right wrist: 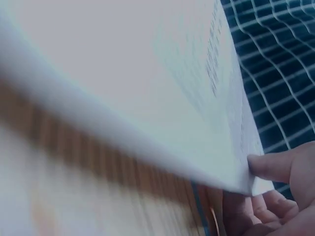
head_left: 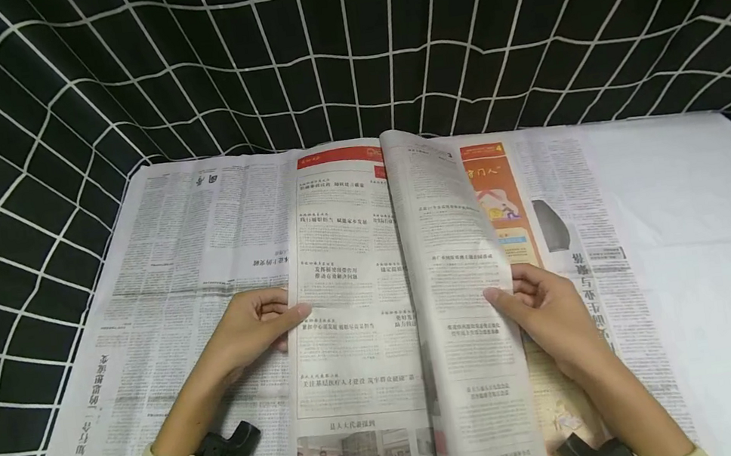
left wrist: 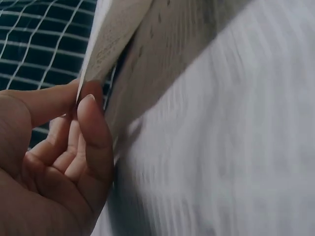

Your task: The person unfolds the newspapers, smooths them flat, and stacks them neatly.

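A newspaper (head_left: 342, 261) with a red header band lies in the middle, partly folded, its right part a raised flap (head_left: 461, 285) curving over from a vertical bend. My left hand (head_left: 251, 329) pinches the left edge of the newspaper between thumb and fingers; the left wrist view shows the thin sheet edge (left wrist: 91, 64) between the fingertips. My right hand (head_left: 546, 308) pinches the flap's right edge, thumb on top and fingers beneath. In the right wrist view the lifted paper (right wrist: 187, 123) bows upward from the thumb. An orange printed page (head_left: 501, 188) shows beneath the flap.
Other newspaper sheets (head_left: 194, 226) cover the left side, and another printed sheet (head_left: 584, 224) with a grey shape lies at right. Beyond it is a white surface (head_left: 706, 216). Black cloth with a white grid (head_left: 330, 50) rises behind and at the sides.
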{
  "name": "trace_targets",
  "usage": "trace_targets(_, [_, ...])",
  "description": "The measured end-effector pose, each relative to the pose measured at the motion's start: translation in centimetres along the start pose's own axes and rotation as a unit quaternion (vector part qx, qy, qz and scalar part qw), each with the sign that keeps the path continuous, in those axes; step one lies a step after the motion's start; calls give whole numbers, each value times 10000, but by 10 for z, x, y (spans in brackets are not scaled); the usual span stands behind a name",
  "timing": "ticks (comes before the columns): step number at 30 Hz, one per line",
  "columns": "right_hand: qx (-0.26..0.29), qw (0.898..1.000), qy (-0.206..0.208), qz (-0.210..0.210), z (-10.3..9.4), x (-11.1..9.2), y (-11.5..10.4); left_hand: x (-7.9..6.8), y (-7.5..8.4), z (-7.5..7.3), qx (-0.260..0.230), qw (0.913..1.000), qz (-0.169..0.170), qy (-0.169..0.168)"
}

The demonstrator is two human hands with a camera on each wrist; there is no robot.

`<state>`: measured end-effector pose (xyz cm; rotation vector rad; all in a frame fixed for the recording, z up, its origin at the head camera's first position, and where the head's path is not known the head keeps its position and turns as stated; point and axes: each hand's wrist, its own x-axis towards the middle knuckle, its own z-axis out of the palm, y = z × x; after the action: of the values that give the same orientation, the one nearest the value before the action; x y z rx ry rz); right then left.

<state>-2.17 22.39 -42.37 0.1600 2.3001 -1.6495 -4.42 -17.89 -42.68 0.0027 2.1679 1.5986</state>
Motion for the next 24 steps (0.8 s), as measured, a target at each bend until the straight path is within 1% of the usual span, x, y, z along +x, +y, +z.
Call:
trace_targets(3, [-122,9998,121,59,-15,-1,5,-3,-5,-8,39,9998,-43,171])
trace_targets(6, [-320,9991,278,62,-28,-1,10,-5,-9,-13,36,9995,-129,271])
trace_targets(10, [-687,9965,476,37,-40,-4,15,-8,-12,-16,-5,9989,-269,372])
trace_targets(13, [-829,9950,560,-20,-47,-4,19,-10,-14,-20,-58,9985,-316,453])
trace_targets(16, [-834,9949,562,-46,-54,-4,22,-15,-15,-25,-46,9977,-337,578])
trace_targets(21, [-900,9950,435,-8,-65,-7,23,-25,-15,-37,152,9957,-384,828])
trace_targets(24, [-911,9951,394,-3,-72,-9,23,-28,-14,-43,194,9944,-434,943])
